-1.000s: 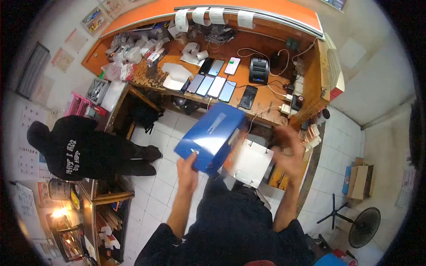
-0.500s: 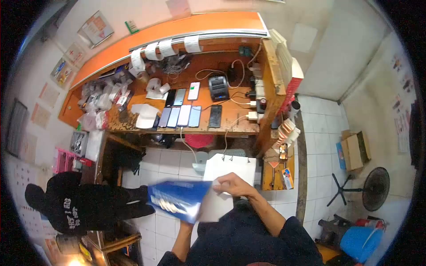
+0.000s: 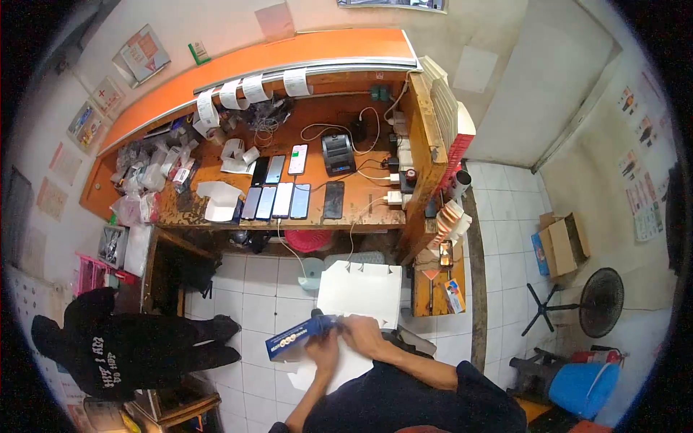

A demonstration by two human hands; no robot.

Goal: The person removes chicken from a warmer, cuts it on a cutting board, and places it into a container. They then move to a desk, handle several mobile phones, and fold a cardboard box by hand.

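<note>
A blue cardboard box (image 3: pixel 296 338) with pale printing is held out in front of my body, its narrow printed face turned up. My left hand (image 3: pixel 323 351) wraps round it near its right end. At that same end my right hand (image 3: pixel 363 336) has its fingers bent against the box, partly blurred. Just beyond my hands lies a white sheet of card (image 3: pixel 367 291) with notches along its far edge. Part of another white piece (image 3: pixel 303 376) shows beneath my left forearm.
A wooden workbench (image 3: pixel 375 214) holds several phones (image 3: pixel 284 199), a black printer (image 3: pixel 337 154) and cables. Bagged items (image 3: pixel 148 169) crowd its left end. A person in black (image 3: pixel 123 346) is at the left. A fan (image 3: pixel 601 303) and an open carton (image 3: pixel 565 245) stand right.
The blue piece went from a broad, spread face with its white side showing to a narrow box shape. My left hand rose onto it, and my right hand moved down beside the left.
</note>
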